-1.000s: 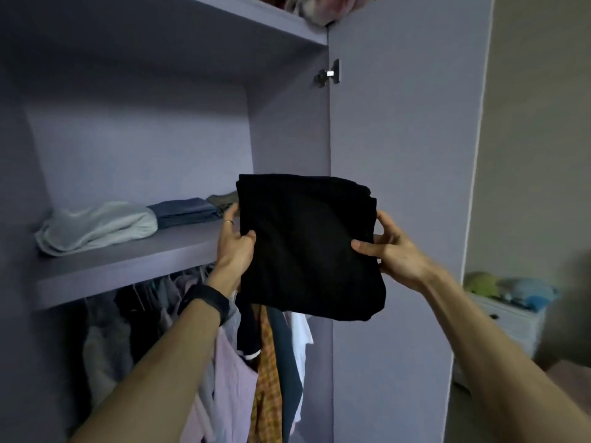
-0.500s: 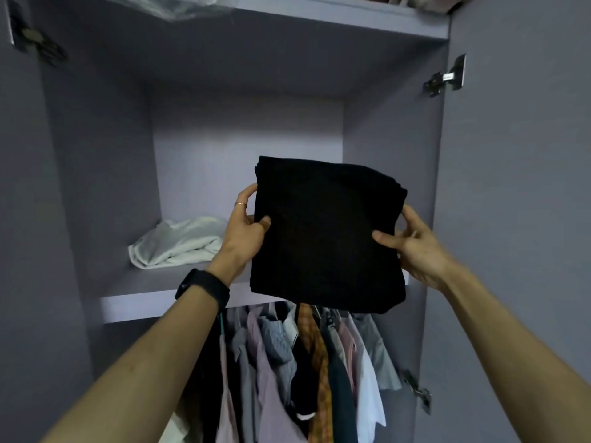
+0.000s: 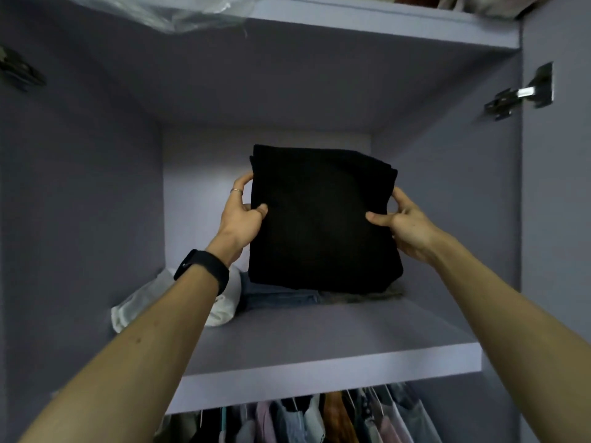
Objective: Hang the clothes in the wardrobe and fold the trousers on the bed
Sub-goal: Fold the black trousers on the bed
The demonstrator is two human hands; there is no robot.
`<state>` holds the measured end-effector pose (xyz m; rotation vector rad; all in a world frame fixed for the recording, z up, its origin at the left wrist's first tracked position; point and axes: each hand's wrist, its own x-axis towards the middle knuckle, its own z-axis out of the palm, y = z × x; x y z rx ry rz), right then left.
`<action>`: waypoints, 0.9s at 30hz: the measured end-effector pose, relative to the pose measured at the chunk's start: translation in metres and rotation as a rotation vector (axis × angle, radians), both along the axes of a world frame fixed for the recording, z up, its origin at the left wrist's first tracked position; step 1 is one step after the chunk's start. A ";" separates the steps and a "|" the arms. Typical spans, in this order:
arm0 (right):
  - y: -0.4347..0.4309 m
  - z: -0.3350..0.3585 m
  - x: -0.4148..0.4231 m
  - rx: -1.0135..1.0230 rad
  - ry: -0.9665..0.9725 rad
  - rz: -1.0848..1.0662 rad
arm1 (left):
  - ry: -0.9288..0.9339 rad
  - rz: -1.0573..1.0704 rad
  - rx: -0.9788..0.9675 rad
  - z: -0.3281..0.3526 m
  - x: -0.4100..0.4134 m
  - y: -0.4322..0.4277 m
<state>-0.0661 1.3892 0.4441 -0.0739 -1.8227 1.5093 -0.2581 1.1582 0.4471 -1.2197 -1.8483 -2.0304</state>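
Note:
A folded pair of black trousers point(image 3: 323, 219) is held up inside the open wardrobe, above the middle shelf point(image 3: 319, 362). My left hand point(image 3: 241, 215) pinches its left edge, thumb in front and fingers behind. My right hand point(image 3: 404, 223) grips the right edge the same way. The bundle's lower edge hangs just over folded blue jeans point(image 3: 281, 297) and a grey-brown folded garment point(image 3: 364, 295) lying at the back of the shelf.
A crumpled white garment point(image 3: 224, 305) lies on the shelf's left side. Below the shelf, several clothes hang on a rail point(image 3: 319, 417). A plastic bag point(image 3: 179, 11) overhangs the upper shelf. The open door and its hinge point(image 3: 518, 94) stand at right.
I have come closer and face the shelf squarely. Both hands have carried the black trousers forward into the shelf compartment, over the folded clothes at the back.

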 end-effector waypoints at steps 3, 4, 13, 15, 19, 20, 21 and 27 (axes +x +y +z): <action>0.024 -0.004 -0.048 -0.013 0.000 -0.003 | -0.019 0.014 -0.003 -0.008 -0.044 0.020; 0.033 -0.005 -0.067 -0.026 -0.002 0.003 | -0.023 0.022 -0.015 -0.010 -0.061 0.026; 0.089 -0.050 -0.223 -0.070 -0.246 -0.044 | -0.264 0.089 -0.256 -0.048 -0.198 0.073; 0.107 -0.051 -0.249 -0.067 -0.308 -0.065 | -0.316 0.095 -0.328 -0.049 -0.222 0.087; 0.129 -0.057 -0.285 -0.016 -0.428 -0.072 | -0.358 0.148 -0.486 -0.057 -0.251 0.103; 0.133 -0.061 -0.294 0.010 -0.472 -0.066 | -0.352 0.178 -0.537 -0.062 -0.258 0.107; 0.136 -0.065 -0.303 0.041 -0.533 -0.059 | -0.340 0.203 -0.596 -0.067 -0.264 0.110; 0.157 -0.097 -0.334 0.306 -0.806 -0.136 | -0.267 0.242 -0.719 -0.081 -0.293 0.125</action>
